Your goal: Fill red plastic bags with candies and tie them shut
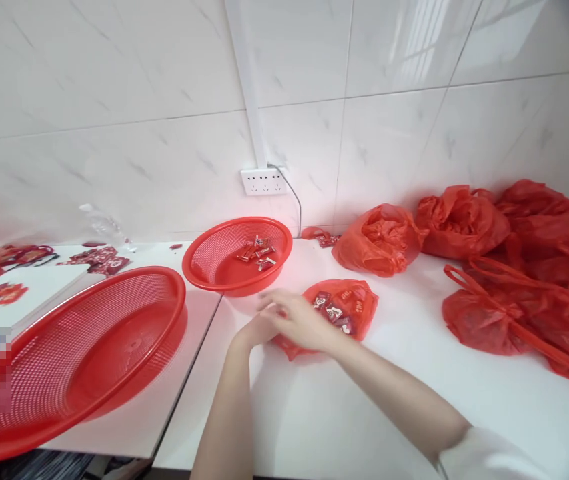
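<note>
My right hand [298, 316] crosses over my left hand [260, 328], just in front of the small red basket [238, 287]. The right fingers are bent and close together, with a bit of red showing between the hands; what they grip, if anything, I cannot make out. My left fingers are mostly hidden behind the right hand. Beneath and beside my right hand lies an open red plastic bag [367, 300] with several small dark-red packets [333, 312] in it. Several slim wrapped packets [259, 252] rest inside the small basket.
A large red basket [129, 393] stands at left, near a white board [59, 287] and loose red packets [101, 259]. Red plastic bags, one bunched [379, 241] and others heaped [529, 313], line the right side. A cable [298, 203] hangs from the wall socket [264, 181].
</note>
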Demonstrator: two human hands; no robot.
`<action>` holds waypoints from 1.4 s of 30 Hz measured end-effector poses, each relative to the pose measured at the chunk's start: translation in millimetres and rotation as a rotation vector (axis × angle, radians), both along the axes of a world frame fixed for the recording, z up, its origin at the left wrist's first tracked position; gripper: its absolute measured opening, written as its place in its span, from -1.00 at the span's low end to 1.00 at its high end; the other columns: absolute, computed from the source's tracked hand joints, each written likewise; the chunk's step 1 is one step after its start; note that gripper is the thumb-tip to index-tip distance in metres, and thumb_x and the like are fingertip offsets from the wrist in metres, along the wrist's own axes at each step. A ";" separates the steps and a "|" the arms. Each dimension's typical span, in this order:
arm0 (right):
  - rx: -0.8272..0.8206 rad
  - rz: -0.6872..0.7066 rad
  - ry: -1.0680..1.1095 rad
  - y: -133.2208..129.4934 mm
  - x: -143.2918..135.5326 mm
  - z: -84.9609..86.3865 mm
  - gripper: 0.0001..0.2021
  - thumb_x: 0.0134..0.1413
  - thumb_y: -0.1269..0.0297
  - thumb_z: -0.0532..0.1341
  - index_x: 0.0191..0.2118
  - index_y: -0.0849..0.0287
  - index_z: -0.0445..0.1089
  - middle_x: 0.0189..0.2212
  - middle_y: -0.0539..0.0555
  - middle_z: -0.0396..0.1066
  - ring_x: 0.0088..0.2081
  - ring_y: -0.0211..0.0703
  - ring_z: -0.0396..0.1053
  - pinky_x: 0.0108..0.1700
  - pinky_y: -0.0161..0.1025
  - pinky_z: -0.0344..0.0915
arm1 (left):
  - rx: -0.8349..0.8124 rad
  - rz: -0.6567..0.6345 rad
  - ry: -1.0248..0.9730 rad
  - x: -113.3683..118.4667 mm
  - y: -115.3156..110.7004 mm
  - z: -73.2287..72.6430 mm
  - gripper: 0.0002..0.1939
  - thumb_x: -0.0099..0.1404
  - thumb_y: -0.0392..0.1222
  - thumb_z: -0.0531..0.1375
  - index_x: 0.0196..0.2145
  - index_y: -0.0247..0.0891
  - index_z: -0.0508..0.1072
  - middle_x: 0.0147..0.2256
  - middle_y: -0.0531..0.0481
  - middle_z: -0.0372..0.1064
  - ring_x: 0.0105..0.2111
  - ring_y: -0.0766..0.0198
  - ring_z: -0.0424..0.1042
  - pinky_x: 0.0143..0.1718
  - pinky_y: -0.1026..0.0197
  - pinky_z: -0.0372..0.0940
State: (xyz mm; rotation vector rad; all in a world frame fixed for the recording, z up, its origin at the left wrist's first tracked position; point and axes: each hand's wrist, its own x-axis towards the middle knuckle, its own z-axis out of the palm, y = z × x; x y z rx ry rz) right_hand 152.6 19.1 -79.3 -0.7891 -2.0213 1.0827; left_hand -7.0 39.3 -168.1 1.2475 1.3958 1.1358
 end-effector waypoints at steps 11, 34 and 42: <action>0.039 -0.581 -0.821 11.0 149.9 -22.6 -0.66 0.28 0.29 -0.05 -0.17 0.16 0.48 -0.09 0.25 0.48 0.04 0.13 0.37 0.19 0.47 -0.16 | -0.144 -0.260 0.373 -9.7 -12.4 53.8 -0.78 0.02 -0.02 0.32 -0.57 -0.21 0.51 -0.49 0.01 0.46 -0.43 0.15 0.45 -0.38 0.19 0.34; 0.545 -0.088 0.058 -32.5 108.7 64.3 -0.58 0.29 0.41 0.03 0.20 -0.03 0.26 0.19 0.04 0.27 0.24 -0.06 0.18 0.25 0.00 0.17 | 0.223 -0.572 -0.060 96.4 -41.4 153.6 -0.81 0.30 -0.07 0.17 -0.24 -0.23 0.45 -0.30 -0.02 0.40 -0.31 0.26 0.38 -0.25 0.19 0.33; 0.387 -0.247 0.124 -9.9 104.3 51.9 -0.59 0.17 0.56 0.07 0.04 0.00 0.37 -0.15 0.03 0.45 -0.12 -0.19 0.41 -0.08 -0.19 0.38 | 0.003 -0.427 -0.233 90.1 -28.5 135.7 -0.58 0.33 0.12 0.10 -0.48 -0.29 0.34 -0.75 0.20 0.03 -0.79 0.54 -0.09 -0.73 0.39 -0.11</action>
